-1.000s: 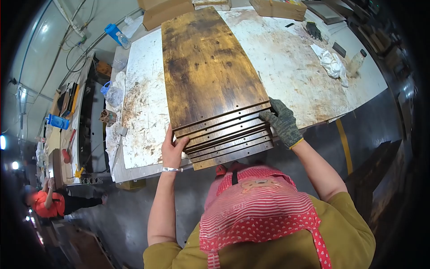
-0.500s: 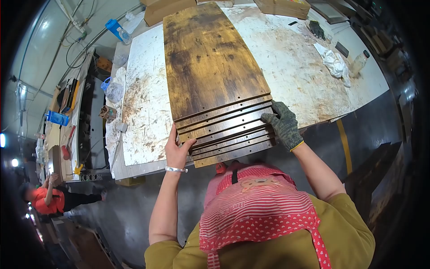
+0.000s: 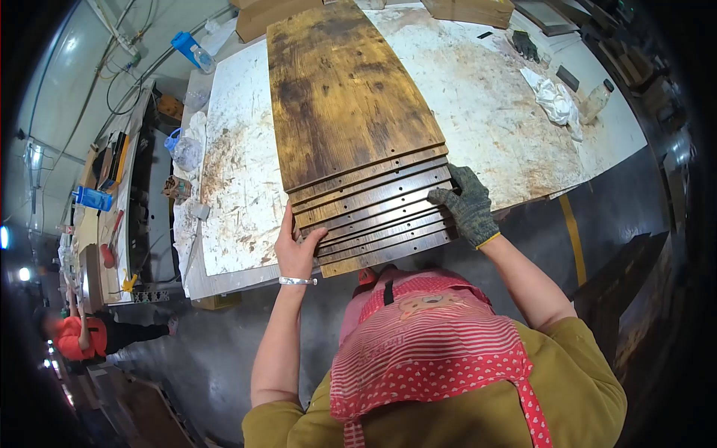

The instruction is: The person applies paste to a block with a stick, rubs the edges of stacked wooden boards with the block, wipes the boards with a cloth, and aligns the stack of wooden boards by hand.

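Observation:
A stack of several brown wood-grain boards lies on the worktable, its near ends stepped like stairs and overhanging the table's front edge. Small dark holes run along the stepped ends. My left hand, bare with a silver bracelet at the wrist, grips the left side of the stack, thumb on top and fingers along the edge. On the opposite side, my right hand in a dark grey-green knit glove holds the right edges, its thumb over the upper faces. The undersides and some fingertips are hidden.
The white worktable is stained brown. On its right are a crumpled white cloth, a bottle and a dark glove. Cardboard boxes stand at the back. A person in orange is at the far left.
The top board has slid slightly away from me, and the stepped ends are spread a little more evenly. Both hands stay on the stack's sides.

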`<act>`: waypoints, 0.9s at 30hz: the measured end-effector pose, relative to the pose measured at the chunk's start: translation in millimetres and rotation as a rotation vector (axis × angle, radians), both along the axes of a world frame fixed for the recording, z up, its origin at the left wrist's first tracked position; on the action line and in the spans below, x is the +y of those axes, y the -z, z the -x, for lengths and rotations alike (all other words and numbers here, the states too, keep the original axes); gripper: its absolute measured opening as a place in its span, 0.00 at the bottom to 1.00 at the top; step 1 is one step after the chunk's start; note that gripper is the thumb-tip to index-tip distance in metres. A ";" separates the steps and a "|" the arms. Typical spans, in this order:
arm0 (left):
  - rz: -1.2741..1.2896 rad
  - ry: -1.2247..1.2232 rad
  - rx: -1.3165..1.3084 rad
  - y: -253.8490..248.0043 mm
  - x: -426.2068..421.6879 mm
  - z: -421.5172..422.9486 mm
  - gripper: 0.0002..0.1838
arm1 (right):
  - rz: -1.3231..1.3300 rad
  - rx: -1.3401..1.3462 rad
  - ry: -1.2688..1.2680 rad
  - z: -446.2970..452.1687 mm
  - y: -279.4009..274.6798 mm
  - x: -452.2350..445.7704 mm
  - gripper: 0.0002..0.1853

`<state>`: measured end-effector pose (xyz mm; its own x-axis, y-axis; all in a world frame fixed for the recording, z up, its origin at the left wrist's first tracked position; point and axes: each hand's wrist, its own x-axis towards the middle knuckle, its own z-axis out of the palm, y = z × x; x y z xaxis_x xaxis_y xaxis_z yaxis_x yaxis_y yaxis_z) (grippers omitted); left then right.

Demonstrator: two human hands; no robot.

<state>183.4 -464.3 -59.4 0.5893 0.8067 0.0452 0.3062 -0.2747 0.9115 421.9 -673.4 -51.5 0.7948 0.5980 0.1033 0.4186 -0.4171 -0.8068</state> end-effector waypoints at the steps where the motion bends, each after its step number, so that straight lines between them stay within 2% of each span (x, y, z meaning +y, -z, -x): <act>1: 0.043 -0.037 -0.019 -3.8 -2.5 -2.6 0.39 | 0.001 -0.011 0.012 -0.3 0.0 1.7 0.31; 6: 0.056 0.004 -0.123 9.9 8.7 6.3 0.41 | -0.064 0.036 -0.019 -4.7 10.5 -6.0 0.35; 8: 0.048 0.119 -0.026 15.1 11.9 12.8 0.41 | -0.074 0.034 -0.071 -9.3 17.0 -9.7 0.36; 10: 0.076 0.129 0.045 11.5 6.7 12.8 0.42 | 0.014 0.004 -0.101 -10.0 26.0 -15.1 0.36; 12: 0.318 0.006 0.119 -0.3 6.1 6.1 0.44 | 0.025 0.094 -0.094 -4.1 7.8 -12.0 0.36; 14: 0.274 0.020 0.040 14.4 4.7 8.8 0.44 | 0.015 -0.025 -0.066 -2.4 14.6 -10.8 0.31; 16: -0.083 0.142 -0.065 28.5 3.6 13.8 0.42 | 0.021 -0.116 -0.080 -5.3 25.9 -12.2 0.31; 18: -0.007 0.127 0.022 13.3 1.8 12.9 0.41 | 0.031 -0.202 -0.097 -4.6 21.0 -11.3 0.31; 20: 0.028 0.123 0.039 6.6 -0.1 9.5 0.41 | -0.019 0.081 -0.097 -1.8 6.4 -8.9 0.32; 21: 0.059 0.092 -0.034 12.8 0.1 8.6 0.39 | 0.010 0.059 -0.070 1.1 2.8 -6.9 0.32; 24: 0.107 0.014 -0.036 11.3 -1.3 3.8 0.37 | 0.023 -0.064 -0.007 1.9 17.7 -2.1 0.31; 27: 0.077 -0.039 0.093 3.1 -1.7 0.3 0.38 | -0.008 -0.038 -0.013 0.3 13.6 -0.3 0.30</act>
